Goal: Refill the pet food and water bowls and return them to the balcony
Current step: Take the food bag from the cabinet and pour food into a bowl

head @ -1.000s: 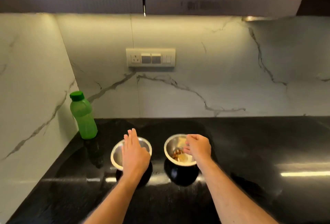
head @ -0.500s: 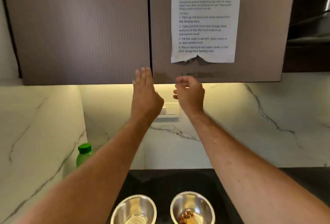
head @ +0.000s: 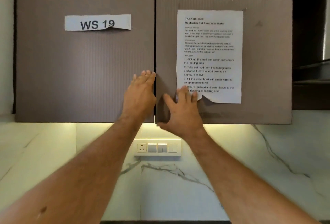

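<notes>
At cabinet seam | left hand (head: 141, 95) flat on left door (head: 80, 71) edge | right hand (head: 182, 114) spread on right door (head: 264, 62), hiding sheet (head: 210, 54) corner

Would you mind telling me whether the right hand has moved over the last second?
Yes, upward: the right hand was below the switch panel, at a bowl; now it is above that panel, on the right cabinet door.

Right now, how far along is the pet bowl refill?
Done: nothing visible; neither bowl is in sight. In hand: the left hand lies flat on the left cabinet door beside the seam, the right hand on the right cabinet door over a corner of the instruction sheet; both doors look shut. Left: probably opening them for food, filling both bowls, carrying them to the balcony.
</notes>
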